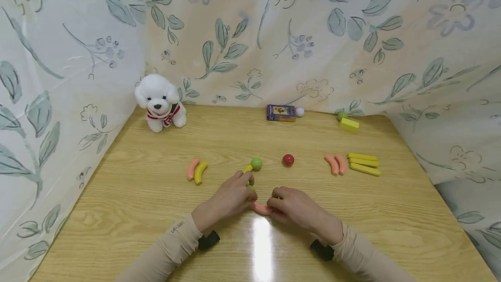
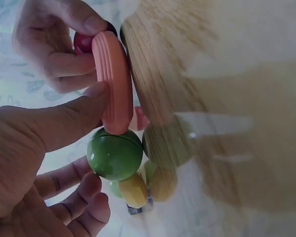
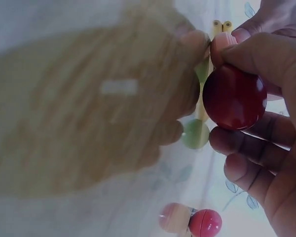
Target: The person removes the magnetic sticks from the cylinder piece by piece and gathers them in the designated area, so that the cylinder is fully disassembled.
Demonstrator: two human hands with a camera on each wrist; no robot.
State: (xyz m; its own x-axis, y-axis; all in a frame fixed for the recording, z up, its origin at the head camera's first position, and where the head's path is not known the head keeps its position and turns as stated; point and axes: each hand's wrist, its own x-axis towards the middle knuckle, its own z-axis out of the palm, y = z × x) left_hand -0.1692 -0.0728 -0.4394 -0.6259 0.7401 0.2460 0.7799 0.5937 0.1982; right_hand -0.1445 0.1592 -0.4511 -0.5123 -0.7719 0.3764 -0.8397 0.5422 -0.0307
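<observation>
Both hands on one pink piece

Just below the green ball [image 1: 256, 163], the left hand [image 1: 231, 197] and right hand [image 1: 295, 208] pinch opposite ends of a pink sausage-shaped piece [image 1: 261, 208] (ridged, lying on the wooden table [image 1: 129, 195]); the red ball [image 1: 288, 159] sits right of the green one.

Before you a wooden desk [image 1: 129, 203], a white plush dog [image 1: 161, 101] at its far left corner, a small blue box [image 1: 281, 112] with a white ball [image 1: 299, 112] at the back, yellow sticks [image 1: 364, 163] at right, floral curtain [image 1: 274, 34] around.
</observation>
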